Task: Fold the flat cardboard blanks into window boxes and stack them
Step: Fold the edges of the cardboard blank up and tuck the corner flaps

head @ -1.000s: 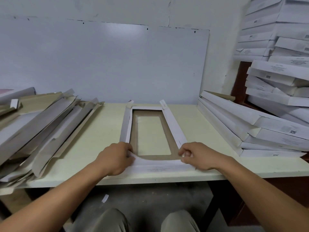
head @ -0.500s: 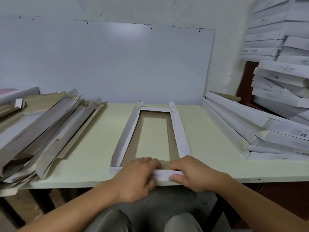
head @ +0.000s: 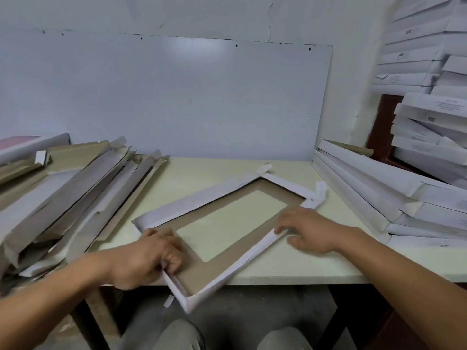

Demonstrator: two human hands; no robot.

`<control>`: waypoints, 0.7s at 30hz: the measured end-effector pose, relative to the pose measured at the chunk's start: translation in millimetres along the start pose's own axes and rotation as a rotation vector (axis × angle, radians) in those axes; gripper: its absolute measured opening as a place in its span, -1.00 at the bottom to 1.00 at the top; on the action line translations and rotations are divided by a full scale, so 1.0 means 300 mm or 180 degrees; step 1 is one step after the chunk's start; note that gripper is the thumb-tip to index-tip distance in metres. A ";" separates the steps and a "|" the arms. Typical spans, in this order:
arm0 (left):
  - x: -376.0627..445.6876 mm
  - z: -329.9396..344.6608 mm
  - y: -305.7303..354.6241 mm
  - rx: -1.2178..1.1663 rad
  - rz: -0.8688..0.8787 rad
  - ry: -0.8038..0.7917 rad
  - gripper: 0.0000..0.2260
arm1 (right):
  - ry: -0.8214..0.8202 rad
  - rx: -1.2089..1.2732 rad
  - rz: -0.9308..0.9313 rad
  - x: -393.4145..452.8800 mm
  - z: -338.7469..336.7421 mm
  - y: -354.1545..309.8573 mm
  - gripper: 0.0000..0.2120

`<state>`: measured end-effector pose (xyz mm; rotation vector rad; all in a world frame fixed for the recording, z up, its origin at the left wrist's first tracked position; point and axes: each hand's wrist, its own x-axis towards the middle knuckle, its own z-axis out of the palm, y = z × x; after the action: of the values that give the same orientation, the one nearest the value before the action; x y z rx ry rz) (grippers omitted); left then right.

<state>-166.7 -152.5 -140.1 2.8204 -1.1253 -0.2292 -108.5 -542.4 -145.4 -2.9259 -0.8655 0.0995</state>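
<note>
Your pale table (head: 177, 178) stood against a white board (head: 177, 97), with a sloping heap of flat cardboard blanks (head: 63, 193) on its left and folded window boxes (head: 379, 198) leaning in a stack on its right. Between them lay the half-folded window box (head: 227, 251), turned diagonally, its near corner hanging past the table's front edge and its brown inside facing up around the open window. Your left hand (head: 149, 258) had its fingers curled over the short near-left wall, gripping it. Your right hand (head: 307, 229) had its fingers bent, fingertips pressing on the raised long right wall.
</note>
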 end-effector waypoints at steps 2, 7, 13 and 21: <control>-0.030 -0.035 -0.072 0.0224 -0.0313 -0.0038 -0.79 | -0.0158 -0.0337 0.0210 0.021 -0.007 0.005 -0.91; -0.017 -0.092 -0.112 0.0855 -0.1194 0.1376 -0.51 | -0.0428 -0.0351 -0.0010 0.076 0.005 -0.141 -0.75; 0.087 0.039 0.228 -0.0386 0.0375 0.1842 -0.63 | -0.0333 0.0486 0.0058 0.265 0.001 -0.400 -0.74; 0.178 0.174 0.266 -0.0557 0.0628 0.1322 -0.55 | -0.0192 0.3177 0.1361 0.401 -0.006 -0.442 -0.98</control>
<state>-191.6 -248.7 -185.6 2.4258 -1.2010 0.2500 -79.3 -366.0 -134.3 -2.0879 -0.0816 0.4857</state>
